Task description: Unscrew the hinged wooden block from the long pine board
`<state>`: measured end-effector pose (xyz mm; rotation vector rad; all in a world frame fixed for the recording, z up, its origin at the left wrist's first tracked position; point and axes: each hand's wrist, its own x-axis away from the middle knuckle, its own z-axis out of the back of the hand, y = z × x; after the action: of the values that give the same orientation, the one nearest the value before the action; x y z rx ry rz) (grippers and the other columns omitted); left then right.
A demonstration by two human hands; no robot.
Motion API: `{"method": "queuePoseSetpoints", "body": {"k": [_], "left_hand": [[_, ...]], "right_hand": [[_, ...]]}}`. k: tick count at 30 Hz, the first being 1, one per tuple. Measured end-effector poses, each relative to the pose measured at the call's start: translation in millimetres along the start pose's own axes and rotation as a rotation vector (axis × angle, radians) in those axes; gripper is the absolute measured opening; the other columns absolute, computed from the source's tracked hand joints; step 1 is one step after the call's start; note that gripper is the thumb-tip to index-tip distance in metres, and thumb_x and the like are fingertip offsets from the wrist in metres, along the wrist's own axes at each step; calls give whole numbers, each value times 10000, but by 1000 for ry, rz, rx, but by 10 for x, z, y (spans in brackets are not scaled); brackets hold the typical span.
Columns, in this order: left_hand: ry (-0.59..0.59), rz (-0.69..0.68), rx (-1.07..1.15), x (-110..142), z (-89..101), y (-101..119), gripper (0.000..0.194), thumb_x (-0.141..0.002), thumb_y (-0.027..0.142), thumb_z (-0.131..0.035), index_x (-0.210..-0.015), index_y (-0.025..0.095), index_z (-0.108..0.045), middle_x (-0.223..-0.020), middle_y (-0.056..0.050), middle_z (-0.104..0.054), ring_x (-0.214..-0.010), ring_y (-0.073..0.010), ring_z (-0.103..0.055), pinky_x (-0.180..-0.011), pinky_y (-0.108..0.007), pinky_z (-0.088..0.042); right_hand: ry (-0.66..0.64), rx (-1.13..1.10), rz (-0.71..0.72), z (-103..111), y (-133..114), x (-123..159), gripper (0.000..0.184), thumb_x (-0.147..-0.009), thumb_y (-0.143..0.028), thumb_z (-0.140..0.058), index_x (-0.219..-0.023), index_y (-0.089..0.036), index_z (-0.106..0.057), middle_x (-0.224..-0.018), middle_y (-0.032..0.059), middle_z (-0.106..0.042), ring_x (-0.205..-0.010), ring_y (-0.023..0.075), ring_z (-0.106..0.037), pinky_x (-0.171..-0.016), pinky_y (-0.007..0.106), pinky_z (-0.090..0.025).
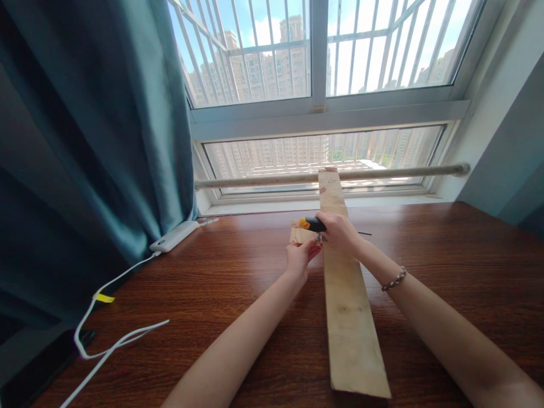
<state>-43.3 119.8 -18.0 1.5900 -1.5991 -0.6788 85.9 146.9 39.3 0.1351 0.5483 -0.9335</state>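
Observation:
A long, pale wooden board lies lengthwise on the brown table, its far end at the horizontal pole by the window. My right hand is closed over the board around a screwdriver with a black and yellow handle. A thin metal shaft shows on the hand's other side. At the board's left edge my left hand pinches a small shiny metal piece, partly hidden by the fingers. Just behind the left hand is a small wooden piece.
A white power strip and its white cable lie at the left, beside the blue curtain. Along the window runs a horizontal pole. The table reaches to the window sill.

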Motion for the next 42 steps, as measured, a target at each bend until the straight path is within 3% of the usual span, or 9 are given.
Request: {"method": "queuePoseSetpoints", "body": {"k": [9,14,24,29,34,36,39,42], "left_hand": [[18,10,-8,9,-19,22,299,-553,124,-741,-828,71,-638,-669,-84,-668,-577,-158,-633,-692,-322,-526],[13,4,0,0,-14,-3,295,-529,118,-755,-792,65,-631,-669,-89,-666,-573,-160,-630,-668,-304,-528],[-13,3,-27,-3,-20,11,313,-569,114,-718,-868,75,-629,-729,-85,-676,-591,-162,-640,-674,-308,-534],[17,9,-12,3,-16,-5,287,-588,94,-700,-862,71,-618,-720,-92,-670,-592,-162,-639,-665,-312,-527],[5,-1,-13,1,-10,-15,303,-594,101,-701,-882,65,-615,-729,-91,-673,-585,-156,-634,-664,-312,-529],[23,8,-21,7,-22,-5,295,-601,87,-685,-888,80,-615,-727,-79,-676,-571,-149,-632,-640,-299,-531],[40,10,-19,23,-43,10,259,-607,79,-678,-856,104,-610,-725,-60,-680,-568,-140,-631,-622,-281,-535],[33,7,-6,30,-46,11,232,-607,80,-683,-822,112,-600,-698,-46,-675,-562,-130,-627,-620,-268,-536]], "right_hand": [[5,34,-1,11,1,17,170,-755,-117,-471,-919,-149,-500,-813,80,-640,-691,206,-585,-566,261,-274],[-35,-42,67,21,22,-8,175,-743,-102,-492,-910,-156,-484,-835,77,-619,-755,198,-574,-601,238,-315],[6,-26,-48,39,27,9,168,-783,-155,-490,-949,-159,-465,-783,80,-627,-671,212,-595,-547,239,-291],[-8,-77,8,22,45,14,246,-741,-102,-509,-974,-165,-464,-824,70,-621,-725,202,-587,-572,231,-306],[52,-126,52,1,75,-18,172,-746,-102,-535,-897,-168,-488,-859,66,-600,-763,182,-556,-629,233,-342],[157,-149,-57,63,135,-39,132,-781,-204,-570,-887,-173,-496,-805,55,-592,-714,179,-546,-607,242,-345],[334,-172,-433,221,319,-45,321,-762,-417,-623,-912,-162,-499,-714,52,-574,-641,186,-534,-557,259,-360],[205,-344,-804,318,562,35,318,-808,-443,-549,-864,-134,-502,-679,68,-575,-593,165,-545,-520,254,-407]]}}
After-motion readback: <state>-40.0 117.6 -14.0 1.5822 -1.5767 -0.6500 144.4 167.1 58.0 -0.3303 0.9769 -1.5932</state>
